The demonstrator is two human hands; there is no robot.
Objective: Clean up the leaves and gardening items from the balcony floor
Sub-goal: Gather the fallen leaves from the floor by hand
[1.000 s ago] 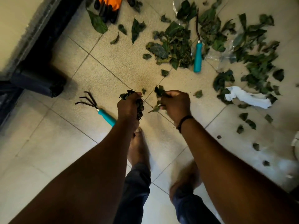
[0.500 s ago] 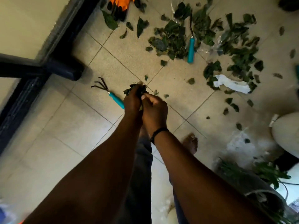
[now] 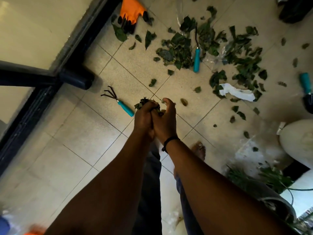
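Clutching a wad of leaves (image 3: 144, 105), the left hand (image 3: 144, 117) had its fingers curled tight round the bunch, dark tips poking out above the knuckles. The right hand (image 3: 165, 119) pressed against it, side by side, touching; its fingers were loosely curled and a little apart, a leaf scrap at the fingertips (image 3: 166, 100), though whether they truly pinched it I could not tell. A black band (image 3: 169, 140) sat on that wrist.

Both hands hung above the tiled floor (image 3: 76, 141), and what a mess lay beyond them! A hand rake (image 3: 118, 103) with a teal handle lay just left of the hands, prongs pointing away. Farther out, a big scatter of leaves (image 3: 179, 51) spread across the tiles, with a second teal-handled tool (image 3: 196, 60) lying in the middle of it, its metal end buried among the greenery. A crumpled white rag (image 3: 237, 92) rested at the near edge of the scatter. A trowel (image 3: 307, 90) lay at the far right. An orange glove (image 3: 132, 9) sat at the top by the dark door frame (image 3: 33, 102). A bare foot (image 3: 199, 150) stood under the right forearm.
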